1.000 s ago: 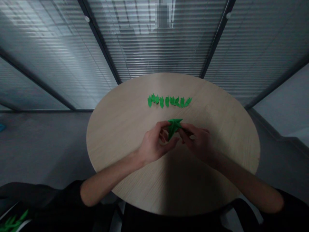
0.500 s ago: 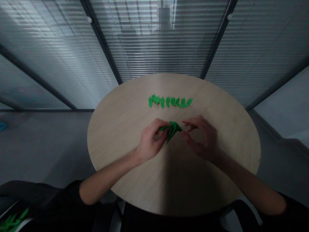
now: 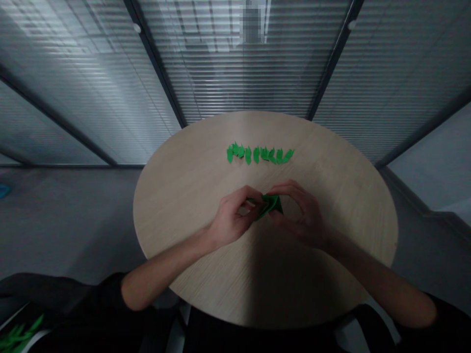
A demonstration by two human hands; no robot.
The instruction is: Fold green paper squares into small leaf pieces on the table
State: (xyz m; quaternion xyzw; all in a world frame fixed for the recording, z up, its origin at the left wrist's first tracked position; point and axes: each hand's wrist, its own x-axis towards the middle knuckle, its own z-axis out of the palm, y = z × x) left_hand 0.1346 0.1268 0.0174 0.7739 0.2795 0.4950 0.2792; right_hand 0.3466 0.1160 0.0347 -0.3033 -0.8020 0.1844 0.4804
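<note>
A dark green origami figure of folded paper (image 3: 271, 203), with pointed tips like a crane, is held above the middle of the table. My left hand (image 3: 237, 213) pinches it from the left between thumb and fingers. From the right, my right hand (image 3: 303, 215) has its thumb and fingertips on the paper, closed around its near end. The fingers hide parts of the folds. Farther back lies a row of several small bright green leaf-like paper pieces (image 3: 256, 155), apart from both hands.
The round wooden table (image 3: 176, 196) stands close to glass panels with blinds (image 3: 243, 83). At bottom left, more green pieces (image 3: 22, 334) lie in a white-edged container, partly cut off. A blue object (image 3: 4, 190) is on the floor at far left.
My right hand has moved left and closed onto the origami figure, where its fingers were apart from it before. The figure has turned and shifted slightly right, still in my left hand.
</note>
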